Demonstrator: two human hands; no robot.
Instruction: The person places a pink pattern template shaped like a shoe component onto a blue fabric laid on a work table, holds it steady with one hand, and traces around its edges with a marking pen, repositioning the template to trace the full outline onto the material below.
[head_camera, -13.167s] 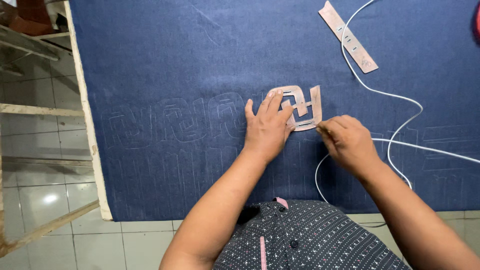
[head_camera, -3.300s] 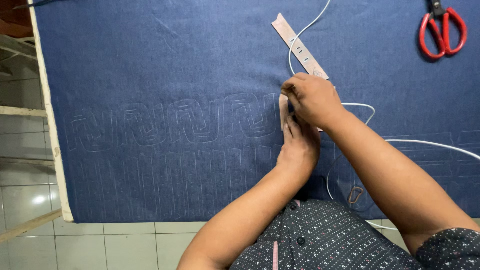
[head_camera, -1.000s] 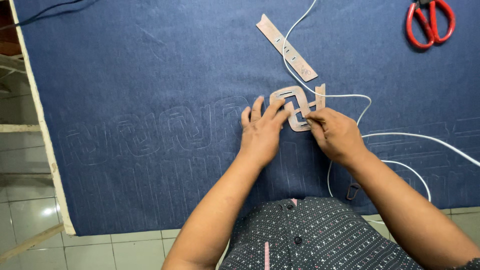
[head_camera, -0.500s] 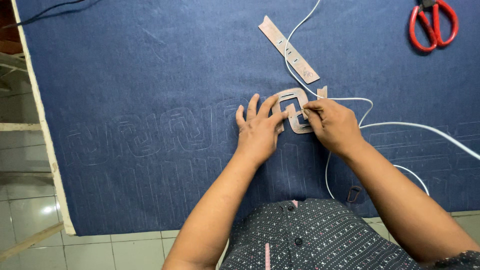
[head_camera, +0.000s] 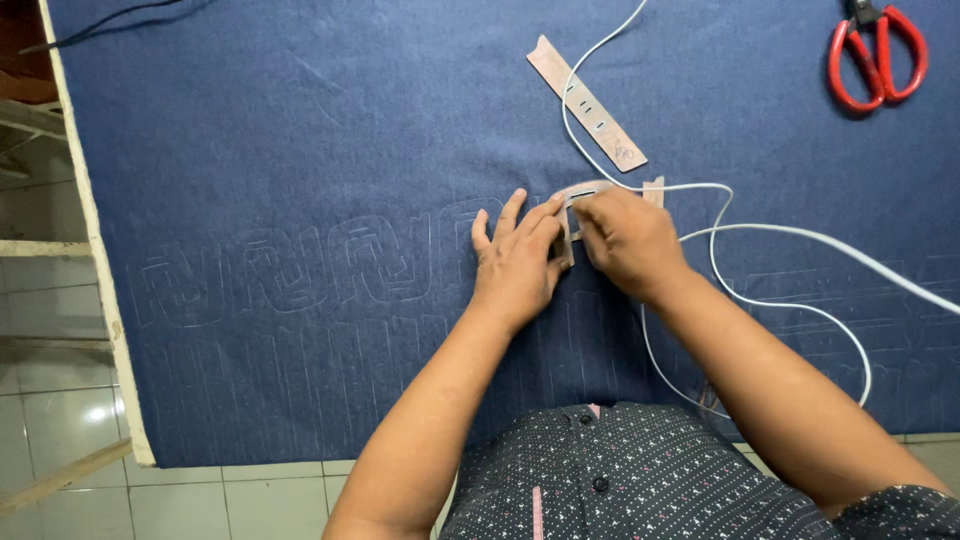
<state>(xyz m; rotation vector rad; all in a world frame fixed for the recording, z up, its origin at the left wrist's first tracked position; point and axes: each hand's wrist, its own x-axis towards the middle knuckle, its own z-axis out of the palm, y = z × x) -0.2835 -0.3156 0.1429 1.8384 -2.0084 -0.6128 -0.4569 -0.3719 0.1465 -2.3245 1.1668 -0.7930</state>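
Head view: a pink cardboard stencil lies flat on the blue denim cloth, mostly covered; left hand presses it with fingers spread — nothing grasped; right hand curled at its edge, grip unclear; white cord at 3 o'clock; pink strip at 12; red scissors at 1.

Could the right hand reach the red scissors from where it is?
Probably yes: the right hand rests on the letter template, and only open blue fabric and a thin white cord lie before the red scissors.
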